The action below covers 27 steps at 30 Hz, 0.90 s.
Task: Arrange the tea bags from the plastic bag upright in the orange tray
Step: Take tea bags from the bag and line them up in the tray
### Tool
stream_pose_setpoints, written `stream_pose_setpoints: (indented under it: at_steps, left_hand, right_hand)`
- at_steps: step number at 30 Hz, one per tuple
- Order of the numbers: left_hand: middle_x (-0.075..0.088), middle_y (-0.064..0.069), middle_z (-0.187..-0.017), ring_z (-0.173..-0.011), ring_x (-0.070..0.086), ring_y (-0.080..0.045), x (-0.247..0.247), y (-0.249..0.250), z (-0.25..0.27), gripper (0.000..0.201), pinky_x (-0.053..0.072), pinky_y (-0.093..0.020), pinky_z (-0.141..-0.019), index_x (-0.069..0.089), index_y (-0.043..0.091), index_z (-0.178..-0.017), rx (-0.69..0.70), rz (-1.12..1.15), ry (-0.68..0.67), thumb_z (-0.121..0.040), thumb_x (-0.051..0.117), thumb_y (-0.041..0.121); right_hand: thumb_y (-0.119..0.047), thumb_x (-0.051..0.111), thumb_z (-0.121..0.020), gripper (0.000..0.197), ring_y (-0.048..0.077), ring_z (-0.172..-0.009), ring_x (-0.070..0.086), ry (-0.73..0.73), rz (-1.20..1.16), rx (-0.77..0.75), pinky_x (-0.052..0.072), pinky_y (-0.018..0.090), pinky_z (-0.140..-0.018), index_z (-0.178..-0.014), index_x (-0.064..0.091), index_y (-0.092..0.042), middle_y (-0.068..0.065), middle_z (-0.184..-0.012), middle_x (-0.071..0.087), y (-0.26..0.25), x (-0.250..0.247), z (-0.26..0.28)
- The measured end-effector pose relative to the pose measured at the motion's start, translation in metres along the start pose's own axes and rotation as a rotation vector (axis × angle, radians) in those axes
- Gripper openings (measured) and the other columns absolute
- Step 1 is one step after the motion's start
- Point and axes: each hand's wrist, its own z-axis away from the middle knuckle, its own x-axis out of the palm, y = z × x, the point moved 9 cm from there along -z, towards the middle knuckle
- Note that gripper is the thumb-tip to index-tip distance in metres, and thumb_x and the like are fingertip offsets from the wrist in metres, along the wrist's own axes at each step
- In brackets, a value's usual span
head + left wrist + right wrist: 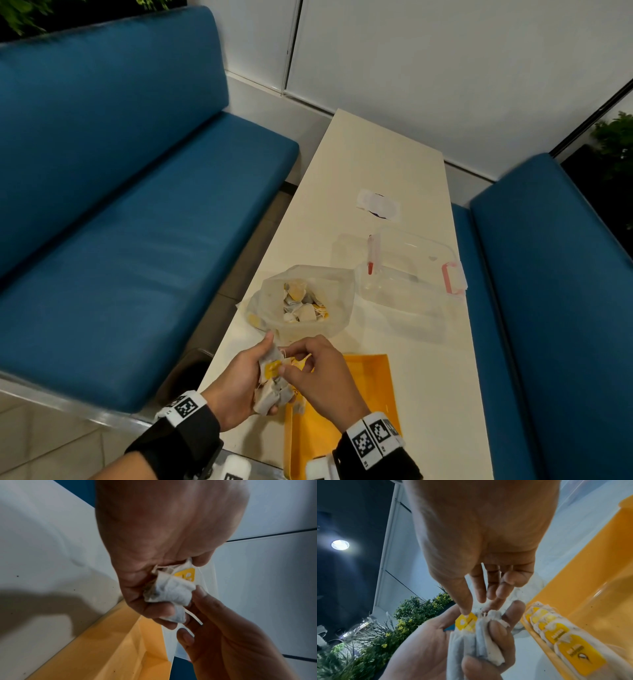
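L hand (236, 383) grips bunch of white paper tea bags (272, 387); R hand (318, 373) pinches one yellow tag at top. Both over near-left edge of orange plastic tray (370, 380). Clear plastic bag (301, 301) just beyond.

No legible text anywhere.

Even, soft indoor light is seen across the head view, and the pale worktop (376, 164) is lit without glare. Straight wall lines are bowed at the edges by the wide lens. In the left wrist view a broad dark shadow is cast over the worktop, and the near palm is rendered soft. In the right wrist view a round ceiling lamp (340, 545) is flared against a dark ceiling; noise is visible there.
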Motion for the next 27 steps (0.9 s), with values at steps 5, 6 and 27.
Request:
stream_pose_setpoints:
  at_steps: [5,6,27]
  left_hand:
    - [0.063,-0.013,-0.08,-0.067,0.065,-0.024,0.004,-0.002,0.0,0.067,0.044,-0.031,-0.056,0.071,0.014,-0.106,-0.009,-0.044,0.025,-0.097,0.036,0.07]
    - [0.062,-0.012,-0.079,-0.065,0.064,-0.024,0.005,-0.001,0.001,0.066,0.044,-0.031,-0.056,0.07,0.013,-0.104,-0.005,-0.041,0.028,-0.097,0.035,0.07]
    - [0.067,-0.016,-0.089,-0.065,0.05,-0.02,-0.022,0.021,0.002,0.04,0.034,-0.026,-0.052,0.075,0.012,-0.092,0.299,-0.186,0.128,-0.072,0.086,0.046]
  right_hand:
    - [-0.022,0.077,-0.08,0.024,-0.005,-0.084,0.052,-0.006,0.022,-0.074,0.043,0.01,-0.075,-0.098,0.063,-0.031,-0.013,-0.097,0.053,-0.011,0.006,0.002]
    - [-0.021,0.077,-0.08,0.023,-0.004,-0.084,0.052,-0.012,0.034,-0.085,0.043,0.01,-0.075,-0.096,0.063,-0.031,-0.013,-0.097,0.053,-0.012,0.007,0.002]
    - [0.0,0.071,-0.088,0.009,0.024,-0.064,0.066,0.05,-0.581,0.295,0.046,0.028,-0.053,-0.092,0.065,0.004,0.016,-0.072,0.069,0.051,-0.013,0.01]
